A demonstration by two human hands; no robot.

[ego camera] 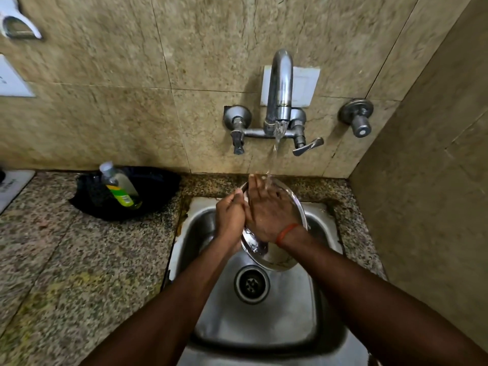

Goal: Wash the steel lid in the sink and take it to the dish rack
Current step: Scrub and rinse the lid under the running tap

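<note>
Rinsing the lid [277, 257], by the look of it: held on a slant above the sink [264, 320], upper edge under the water [274, 151] falling from the tap [281, 85]. Gripping the left rim with the left hand [229, 217], fingers [237, 197] curled round the edge. Pressing the right hand [266, 215] flat on the lid's face, fingers [254, 186] straight, grasping nothing, right in the stream.

To do it well: hold the left grip firm against a likely slip on wet steel. Sweep the flat palm from the top edge down toward the drain [251, 284], following the run-off. Turn the lid a little at a time by the rim, bringing each part under the stream, then flip and rinse the other face. Hold the slant, shedding water into the sink rather than onto the desk [79, 247]. Feel for slick patches; on finding any, reach for the bottle [120, 187] leaning in the black bowl [153, 191] at the left. Avoid knocking the rim against the tap. Shake off drips over the sink before carrying away; no dish rack in view, so cannot tell which way to go.
</note>
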